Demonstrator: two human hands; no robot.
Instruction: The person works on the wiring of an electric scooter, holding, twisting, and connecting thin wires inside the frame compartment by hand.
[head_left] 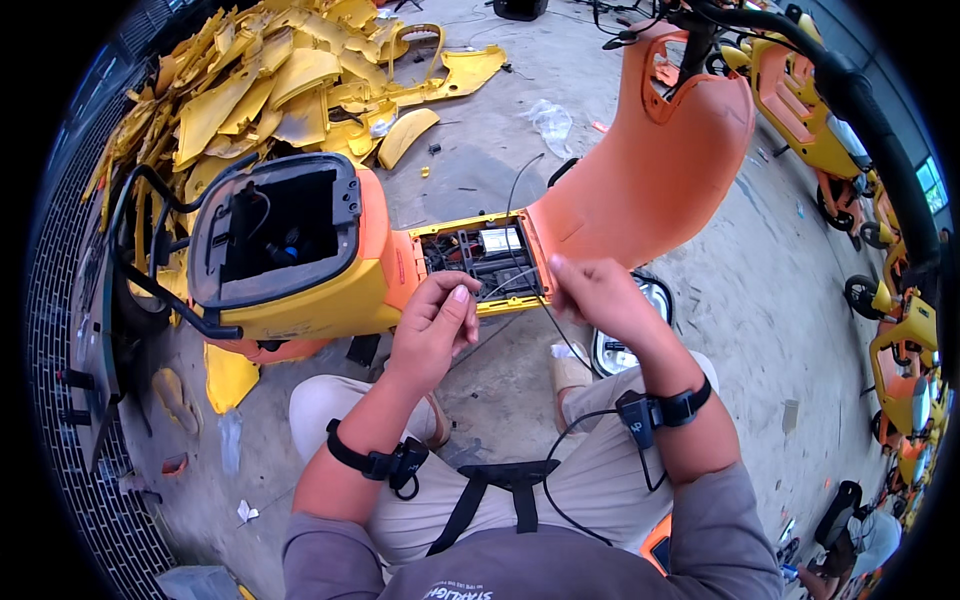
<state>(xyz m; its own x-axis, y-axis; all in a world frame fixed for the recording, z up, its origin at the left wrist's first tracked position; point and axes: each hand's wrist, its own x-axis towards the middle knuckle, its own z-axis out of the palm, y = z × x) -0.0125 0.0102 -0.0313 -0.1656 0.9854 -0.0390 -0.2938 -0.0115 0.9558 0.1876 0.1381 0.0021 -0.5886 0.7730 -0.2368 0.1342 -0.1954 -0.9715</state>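
A thin grey cable (512, 281) stretches between my two hands, above an open compartment (430, 236) in the floorboard of a yellow and orange electric scooter. My left hand (435, 325) pinches its left end between thumb and fingers, at the compartment's near left edge. On the other side my right hand (605, 297) is closed on the cable by the orange front panel (650, 160); its fingertips are partly hidden. Wiring and a silver box (500, 240) show inside the compartment. A longer black cable (513, 190) crosses over it and runs down past my right hand.
The scooter's open seat box (350, 215) is at left, with a black rear rack (130, 235). Behind lies a heap of yellow body panels (290, 80). Handlebars (840, 70) arch overhead at right. More scooters (905, 340) line the right side, where another person (865, 545) sits low.
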